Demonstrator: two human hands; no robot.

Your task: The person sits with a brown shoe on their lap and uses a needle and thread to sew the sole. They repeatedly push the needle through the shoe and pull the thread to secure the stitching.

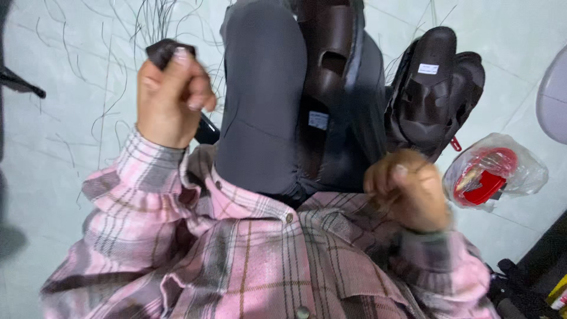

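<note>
Left hand [171,97]: fingers fisted round a dark tool [168,52], raised. Right hand [406,189]: fingers pinch thread [422,166], taut. Sandal [331,59] braced between the knees for stitching.

My right hand [407,189] is motion-blurred; fingers curled, can't tell what it pinches, maybe a thin thread, unreadable. My left hand [171,97] wraps a dark tool [168,50]: only its top end and a bit below the fist show, the rest sits behind the fingers. Brown sandal [331,53] on my lap is cut off by the top edge, its lower part lost between the grey trouser legs [263,100]. Stack of dark sandals [434,88]: can't count the pieces. Red item in the clear plastic bag [493,174] is too glared to identify. Grey round object [555,94] is clipped by the right edge. Bottom-right corner clutter [525,289] is dark, indistinct.
</note>
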